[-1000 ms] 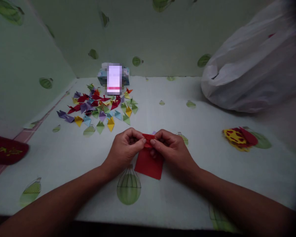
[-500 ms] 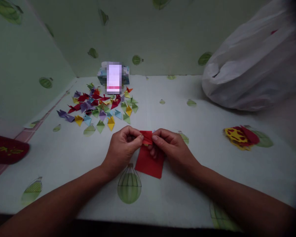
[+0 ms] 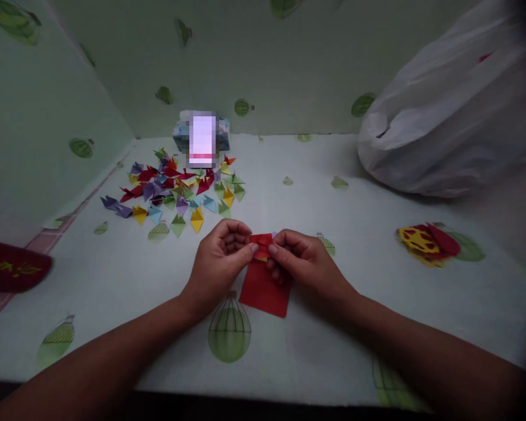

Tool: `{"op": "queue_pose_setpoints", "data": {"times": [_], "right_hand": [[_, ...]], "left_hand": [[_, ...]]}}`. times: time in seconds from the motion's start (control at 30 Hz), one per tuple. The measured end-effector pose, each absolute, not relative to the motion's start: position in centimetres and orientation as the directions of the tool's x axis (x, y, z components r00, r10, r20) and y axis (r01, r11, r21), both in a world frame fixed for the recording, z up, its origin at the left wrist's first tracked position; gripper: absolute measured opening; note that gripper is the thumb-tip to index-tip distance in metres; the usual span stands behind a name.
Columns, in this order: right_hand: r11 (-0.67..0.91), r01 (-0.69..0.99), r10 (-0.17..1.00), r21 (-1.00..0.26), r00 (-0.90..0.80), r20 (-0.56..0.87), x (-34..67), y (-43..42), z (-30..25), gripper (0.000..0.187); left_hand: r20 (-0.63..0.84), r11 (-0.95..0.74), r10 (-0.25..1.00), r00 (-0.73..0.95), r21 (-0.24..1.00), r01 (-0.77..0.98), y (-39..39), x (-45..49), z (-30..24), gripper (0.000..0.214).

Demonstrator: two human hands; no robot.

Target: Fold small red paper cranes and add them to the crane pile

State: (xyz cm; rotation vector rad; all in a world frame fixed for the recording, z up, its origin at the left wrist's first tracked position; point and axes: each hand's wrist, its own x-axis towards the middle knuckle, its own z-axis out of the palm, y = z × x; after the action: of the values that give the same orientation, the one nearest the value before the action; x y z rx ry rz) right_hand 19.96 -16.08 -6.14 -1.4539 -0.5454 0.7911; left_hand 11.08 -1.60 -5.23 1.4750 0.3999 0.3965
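Observation:
Between my two hands is a small folded piece of red paper (image 3: 261, 240). My left hand (image 3: 223, 257) pinches its left side, with the thumb laid on the front. On the right side, my right hand (image 3: 304, 257) grips it between thumb and forefinger, its other fingers curled beneath. Under the hands lies a red paper sheet (image 3: 266, 292), its upper part hidden by the fingers and the folded piece. Farther back on the left, several folded paper cranes (image 3: 175, 187) in many colours lie in a loose heap.
A pixelated bright screen (image 3: 202, 137) leans against a tissue box (image 3: 182, 133) behind the cranes. At the back right sits a large white plastic bag (image 3: 421, 140). Red and yellow cut-out pieces (image 3: 425, 241) lie right. A dark red cylinder (image 3: 15, 266) lies at the left edge.
My left thumb has shifted slightly right across the folded red paper, and the left forefinger has lifted a little. The sheet beneath and the cranes stay put.

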Motion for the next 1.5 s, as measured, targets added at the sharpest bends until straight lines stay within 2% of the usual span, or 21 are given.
{"op": "queue_pose_setpoints", "data": {"times": [0.13,0.37,0.6,0.8,1.0,1.13,1.2,1.5], "right_hand": [[-0.063,-0.113,0.761,-0.992,0.637,-0.121,20.1,-16.2,-6.1,0.025],[-0.145,0.064,0.771,-0.987,0.633,-0.072,20.8,-16.2,-5.7,0.025],[-0.120,-0.127,0.790,-0.985,0.589,-0.172,20.8,-16.3,-5.6,0.025],[-0.102,-0.194,0.774,-0.976,0.601,-0.200,20.8,-16.2,-5.5,0.019],[-0.138,-0.195,0.758,-0.971,0.610,-0.231,20.9,-16.2,-5.3,0.014],[-0.157,-0.094,0.771,-0.983,0.611,-0.182,21.1,-16.2,-5.3,0.011],[-0.156,-0.015,0.784,-0.988,0.607,-0.133,21.2,-16.2,-5.4,0.010],[-0.155,0.132,0.817,-0.979,0.574,-0.052,21.1,-16.3,-5.4,0.010]], "left_hand": [[-0.018,0.067,0.443,0.897,0.998,-0.013,-1.5,11.1,-5.3,0.026],[-0.086,0.101,0.335,0.938,0.993,0.055,-1.2,11.1,-5.5,0.021],[-0.098,0.118,0.403,0.910,0.992,0.055,-1.0,11.1,-5.5,0.016],[-0.164,0.210,0.309,0.937,0.973,0.102,-1.3,11.1,-5.5,0.023],[-0.102,0.156,0.279,0.955,0.986,0.060,-1.5,10.9,-5.6,0.029],[-0.028,-0.017,0.298,0.954,0.999,0.034,-1.3,10.8,-5.4,0.014],[-0.040,-0.074,0.306,0.951,0.995,0.066,-1.1,10.7,-5.3,0.015],[-0.157,-0.016,0.310,0.938,0.985,0.170,-1.1,10.9,-5.2,0.022]]}}
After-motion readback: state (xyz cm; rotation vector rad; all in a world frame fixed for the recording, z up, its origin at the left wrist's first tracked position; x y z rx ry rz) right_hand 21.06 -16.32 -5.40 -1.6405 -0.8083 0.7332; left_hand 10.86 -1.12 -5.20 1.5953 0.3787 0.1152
